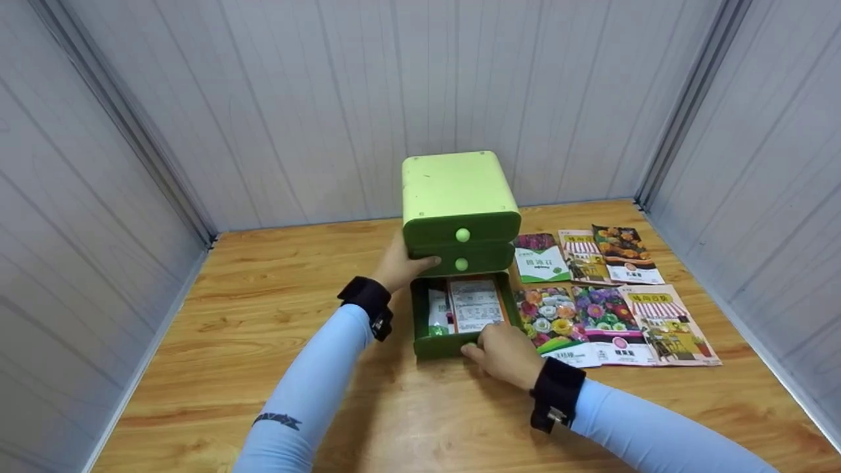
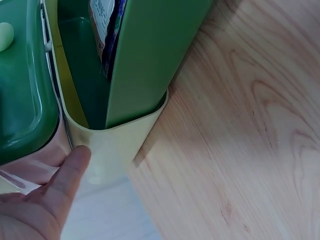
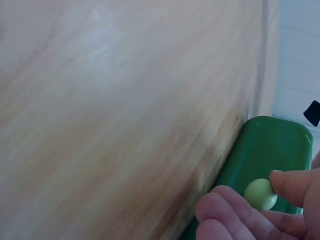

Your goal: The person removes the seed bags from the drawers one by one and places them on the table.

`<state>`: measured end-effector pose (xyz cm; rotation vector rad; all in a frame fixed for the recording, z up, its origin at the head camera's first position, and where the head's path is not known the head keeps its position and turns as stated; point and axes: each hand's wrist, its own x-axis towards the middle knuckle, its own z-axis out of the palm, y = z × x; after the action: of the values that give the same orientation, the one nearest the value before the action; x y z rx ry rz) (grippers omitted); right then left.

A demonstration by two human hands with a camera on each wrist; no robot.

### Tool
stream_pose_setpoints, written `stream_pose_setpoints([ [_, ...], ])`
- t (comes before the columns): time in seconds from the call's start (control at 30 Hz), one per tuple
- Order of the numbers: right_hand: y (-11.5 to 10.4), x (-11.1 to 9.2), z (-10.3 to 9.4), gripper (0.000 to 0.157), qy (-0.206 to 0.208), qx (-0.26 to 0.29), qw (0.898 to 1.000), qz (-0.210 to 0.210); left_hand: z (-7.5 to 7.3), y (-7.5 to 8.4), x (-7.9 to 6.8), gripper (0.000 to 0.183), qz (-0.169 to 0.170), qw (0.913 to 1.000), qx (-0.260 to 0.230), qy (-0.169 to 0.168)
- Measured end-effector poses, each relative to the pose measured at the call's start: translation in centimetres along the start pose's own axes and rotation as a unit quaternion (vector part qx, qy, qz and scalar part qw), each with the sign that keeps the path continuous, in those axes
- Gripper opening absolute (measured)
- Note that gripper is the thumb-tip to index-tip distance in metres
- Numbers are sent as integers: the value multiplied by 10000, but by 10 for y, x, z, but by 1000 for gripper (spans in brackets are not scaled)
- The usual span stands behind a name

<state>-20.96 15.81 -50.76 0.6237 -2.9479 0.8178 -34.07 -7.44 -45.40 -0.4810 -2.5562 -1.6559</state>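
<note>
A yellow-green desktop drawer cabinet [image 1: 456,184] has its bottom drawer [image 1: 435,347] pulled out toward me, with printed packets [image 1: 477,305] lying inside. Both drawers above it are closed. At the bottom drawer's front is my right hand [image 1: 507,355]; in the right wrist view its thumb and fingers pinch the round pale-green knob [image 3: 260,194]. My left hand [image 1: 396,266] rests against the cabinet's left side, its thumb reaching over the front. In the left wrist view that thumb [image 2: 75,162] lies extended on the casing beside the open drawer; the other fingers are mostly hidden.
Right of the cabinet, flower seed packets lie in two rows: a back row with an orange-flower packet [image 1: 627,255], and a front row with a sunflower-stall packet [image 1: 670,325]. The wooden table [image 1: 276,322] is enclosed by pale panel walls [image 1: 295,112] behind and at both sides.
</note>
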Motion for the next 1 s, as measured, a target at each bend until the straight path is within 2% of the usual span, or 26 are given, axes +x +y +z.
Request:
stream_pose_setpoints([
  [0.27, -2, 1, -25, 57, 92, 260, 9995, 163, -6, 7, -11, 97, -802, 9968, -53, 42],
  [0.4, 0, 6, -44, 52, 278, 356, 9990, 47, -11, 10, -16, 108, -1243, 9918, 294, -17],
  [0.47, 2, 10, -54, 47, 355, 439, 9984, 32, -12, 12, -18, 105, -1397, 9886, 566, -16],
  [0.5, 3, 12, -59, 44, 386, 506, 9980, 45, -12, 13, -18, 95, -1485, 9867, 663, -7],
  [0.6, 5, 18, -73, 35, 414, 797, 9958, 174, -12, 16, -21, 48, -1738, 9815, 807, -62],
  [0.63, 6, 20, -77, 32, 408, 917, 9947, 219, -12, 18, -22, 44, -1887, 9789, 778, -130],
  [0.77, 12, 29, -89, 21, 345, 1419, 9885, 403, -12, 27, -31, 48, -2453, 9654, 656, -597],
  [0.83, 14, 34, -91, 19, 301, 1641, 9844, 549, -11, 32, -35, 52, -2630, 9594, 604, -819],
  [0.9, 17, 38, -93, 20, 289, 1773, 9817, 637, -9, 35, -36, 59, -2709, 9563, 537, -961],
  [1.0, 21, 46, -91, 19, 322, 1830, 9793, 799, -4, 39, -36, 58, -2636, 9562, 451, -1191],
])
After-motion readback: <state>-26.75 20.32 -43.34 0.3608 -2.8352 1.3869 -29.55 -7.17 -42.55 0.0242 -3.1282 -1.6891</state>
